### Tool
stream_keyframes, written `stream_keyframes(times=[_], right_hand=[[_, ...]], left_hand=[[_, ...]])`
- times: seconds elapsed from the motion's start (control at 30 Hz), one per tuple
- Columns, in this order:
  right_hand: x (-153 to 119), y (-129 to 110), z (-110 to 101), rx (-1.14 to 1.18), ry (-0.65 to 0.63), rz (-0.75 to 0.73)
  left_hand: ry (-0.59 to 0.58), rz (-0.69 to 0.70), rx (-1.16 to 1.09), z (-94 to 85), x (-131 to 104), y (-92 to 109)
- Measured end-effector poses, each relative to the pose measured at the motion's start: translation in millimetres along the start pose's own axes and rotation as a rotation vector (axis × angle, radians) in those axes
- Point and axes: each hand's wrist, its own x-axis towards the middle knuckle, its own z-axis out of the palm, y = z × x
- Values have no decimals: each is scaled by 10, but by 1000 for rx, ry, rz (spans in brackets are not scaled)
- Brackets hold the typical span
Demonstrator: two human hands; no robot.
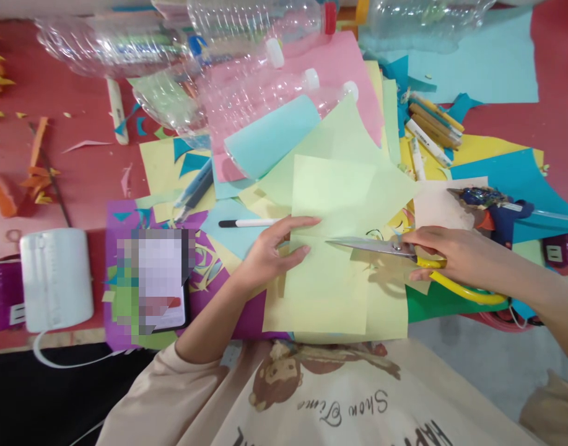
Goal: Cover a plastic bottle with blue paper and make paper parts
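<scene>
A pale yellow-green sheet of paper point(330, 285) lies in front of me, crossed by a line or crease near its middle. My left hand point(279, 248) grips its left edge, with thumb and index finger stretched over the top and the other fingers partly hidden. In my right hand point(451, 254) are yellow-handled scissors point(381, 246), held from the right. Their blades look nearly closed and lie along the sheet's middle, tip pointing left toward my left fingers. Beneath are a larger pale yellow sheet point(388, 316) and a pale green sheet point(349, 136).
Clear plastic bottles point(256, 18) lie across the back. A white marker with a black cap point(249, 223) rests by my left hand. Left are a phone point(165, 285) and a white box-shaped device point(56, 279). Several pens point(435, 124), a glue gun point(502, 217) and paper scraps lie around.
</scene>
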Motion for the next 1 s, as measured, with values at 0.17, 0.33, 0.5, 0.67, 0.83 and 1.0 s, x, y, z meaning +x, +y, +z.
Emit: stream_keyframes(times=[0.17, 0.33, 0.5, 0.67, 0.83, 1.0], right_hand=[[30, -46, -4, 24, -8, 1], [54, -106, -44, 47, -26, -8], [96, -140, -75, 82, -41, -8], [110, -131, -74, 97, -34, -16], [78, -95, -49, 79, -15, -11], [66, -94, -35, 23, 0, -17]], left_hand=[[-8, 5, -7, 10, 1, 19], [-20, -14, 2, 19, -12, 31], [-4, 12, -6, 24, -12, 21], [-10, 23, -2, 23, -6, 27], [-12, -7, -1, 35, -6, 45], [5, -7, 19, 44, -6, 58]])
